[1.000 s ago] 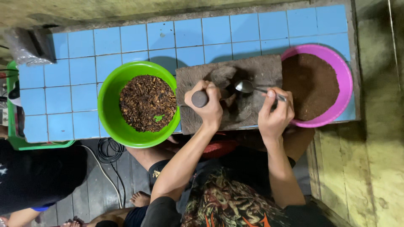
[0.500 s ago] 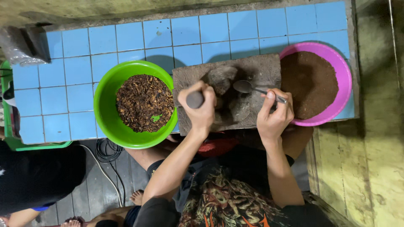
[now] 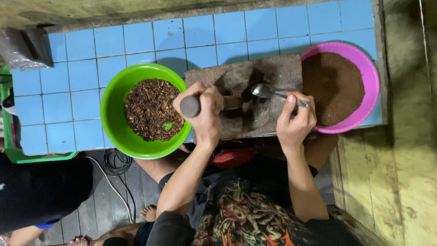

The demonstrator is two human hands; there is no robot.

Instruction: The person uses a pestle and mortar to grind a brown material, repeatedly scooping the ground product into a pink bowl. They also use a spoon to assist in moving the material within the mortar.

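Stone slab point(image 3: 282, 73): left hand point(image 3: 205, 114) grips the grey stone roller point(image 3: 191, 106); right hand point(image 3: 296, 120) pinches the metal spoon point(image 3: 266, 91), whose bowl just beyond the fingers could get struck.

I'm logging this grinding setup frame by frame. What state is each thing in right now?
Green bowl: holds coarse dark bits.
Pink bowl: filled with fine brown powder.
Stone slab: flat on the blue tiles, between the bowls.
Stone roller: gripped by left hand.
Spoon: held by right hand, bowl over the slab.

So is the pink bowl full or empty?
Nearly full: the pink bowl holds a mound of fine brown powder that covers most of its inside, with only the rim bare.
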